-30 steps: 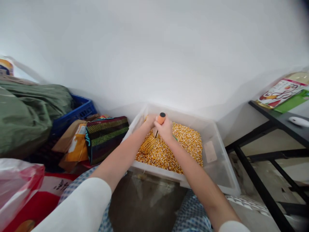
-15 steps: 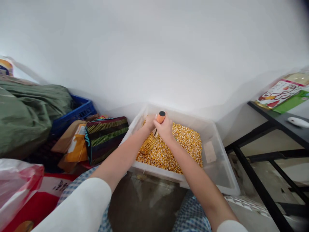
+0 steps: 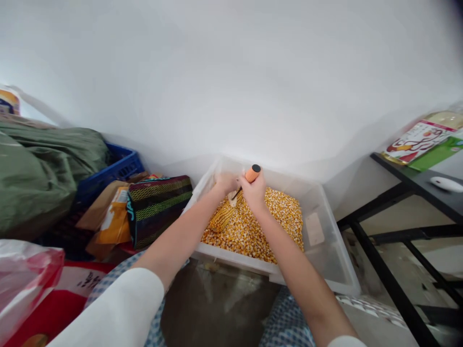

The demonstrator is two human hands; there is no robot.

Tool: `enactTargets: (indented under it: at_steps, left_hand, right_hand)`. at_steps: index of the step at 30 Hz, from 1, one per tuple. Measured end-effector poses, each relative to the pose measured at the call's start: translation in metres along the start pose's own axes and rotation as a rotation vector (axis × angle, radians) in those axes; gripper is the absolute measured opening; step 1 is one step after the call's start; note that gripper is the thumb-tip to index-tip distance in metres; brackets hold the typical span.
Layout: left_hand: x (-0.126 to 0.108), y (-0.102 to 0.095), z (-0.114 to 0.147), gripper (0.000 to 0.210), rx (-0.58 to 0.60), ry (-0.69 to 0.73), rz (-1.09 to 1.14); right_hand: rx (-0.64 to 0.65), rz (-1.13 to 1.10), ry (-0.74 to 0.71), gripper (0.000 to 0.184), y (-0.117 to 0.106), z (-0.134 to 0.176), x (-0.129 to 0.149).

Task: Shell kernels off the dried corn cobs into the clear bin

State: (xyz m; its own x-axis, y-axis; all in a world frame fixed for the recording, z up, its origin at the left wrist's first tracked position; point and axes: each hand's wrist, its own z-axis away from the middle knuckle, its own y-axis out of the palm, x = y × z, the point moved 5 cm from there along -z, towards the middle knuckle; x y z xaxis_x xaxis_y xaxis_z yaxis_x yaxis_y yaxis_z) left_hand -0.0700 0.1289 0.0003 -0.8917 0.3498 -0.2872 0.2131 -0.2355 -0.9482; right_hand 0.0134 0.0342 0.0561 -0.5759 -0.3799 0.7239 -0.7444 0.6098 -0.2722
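My right hand [image 3: 254,191] is closed round the orange handle of a screwdriver [image 3: 252,173] with a black end cap. Its dark shaft slants down and left to a corn cob [image 3: 224,216], meeting a pale stripped patch near the upper end. My left hand [image 3: 226,182] grips that upper end, its fingers partly hidden. The cob's lower end still carries yellow kernels and hangs over loose corn kernels [image 3: 285,209] heaped in a clear plastic bin [image 3: 327,231].
A black metal table [image 3: 405,180] stands to the right, holding packets and a white object. On the left are a blue crate [image 3: 125,161] with green cloth, a striped mesh bag [image 3: 159,205], cardboard and a red-and-white bag [image 3: 72,289]. A white wall rises behind.
The screwdriver's handle has moved right and slightly up with my right hand, and it leans more to the right. More of the stripped patch on the cob shows.
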Motion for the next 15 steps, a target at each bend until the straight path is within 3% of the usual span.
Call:
enactTargets:
  at_steps: [3, 8, 10, 15]
  left_hand:
    - [0.007, -0.006, -0.001, 0.049, 0.031, -0.011, -0.012]
    - [0.007, -0.004, -0.004, 0.042, 0.21, 0.138, 0.075]
    - [0.005, -0.004, -0.005, 0.039, 0.172, 0.181, 0.054]
    - [0.001, -0.007, -0.008, 0.035, -0.054, 0.202, -0.104]
  right_hand:
    - [-0.068, -0.041, 0.038, 0.023, -0.006, -0.003, -0.008]
    - [-0.083, -0.031, 0.031, 0.024, -0.013, -0.006, -0.008]
    - [-0.081, -0.019, 0.021, 0.024, -0.015, -0.006, -0.005]
    - [-0.098, -0.03, 0.006, 0.023, -0.017, -0.003, -0.001]
